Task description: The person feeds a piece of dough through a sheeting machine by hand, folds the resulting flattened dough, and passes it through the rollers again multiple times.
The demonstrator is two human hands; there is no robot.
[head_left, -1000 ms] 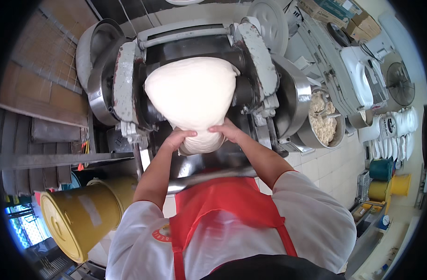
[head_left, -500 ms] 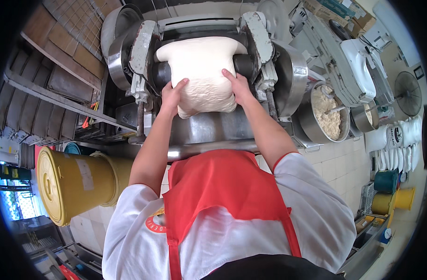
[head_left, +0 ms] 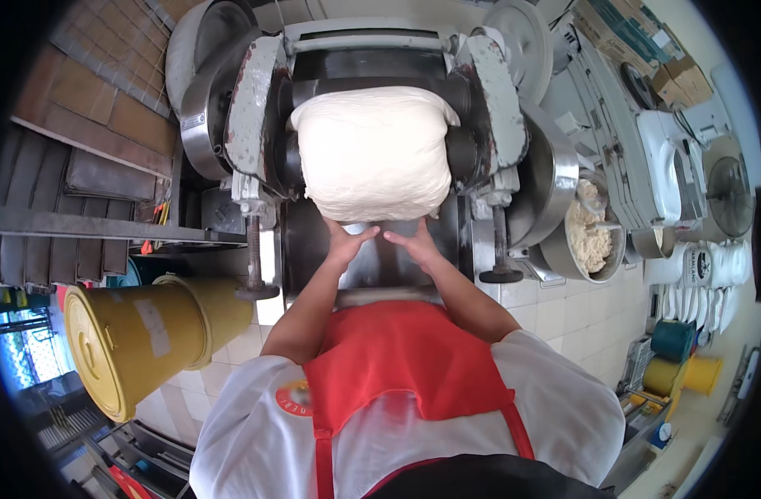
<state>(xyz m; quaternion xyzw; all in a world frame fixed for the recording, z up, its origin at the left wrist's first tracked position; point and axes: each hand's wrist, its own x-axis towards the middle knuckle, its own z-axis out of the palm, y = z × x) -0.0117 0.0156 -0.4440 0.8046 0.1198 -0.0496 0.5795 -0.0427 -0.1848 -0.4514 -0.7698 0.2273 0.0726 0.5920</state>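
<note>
A large, smooth mass of pale dough point(head_left: 376, 154) lies folded over the dark roller point(head_left: 465, 150) of a dough roller machine point(head_left: 495, 104). Just below its near edge are both my hands, above the metal tray point(head_left: 309, 258). My left hand point(head_left: 345, 243) is open, its thumb pointing inward and its fingers reaching up to the dough's underside. The right hand point(head_left: 417, 247) mirrors it, thumb spread toward the left one, almost meeting it. Fingertips of both hands are partly hidden by the dough, so I cannot tell how firmly they touch it.
A steel mixing bowl point(head_left: 617, 249) with rough dough stands right of the machine, beside a mixer point(head_left: 663, 166). At left are a rack of dark pans point(head_left: 106, 179) and yellow lidded bins point(head_left: 139, 337). Adjusting screws point(head_left: 254, 258) flank the tray.
My hands have left the dough's sides and come together below its near edge. The dough's hanging part has bunched up into a rounder, thicker mass. The view has shifted slightly.
</note>
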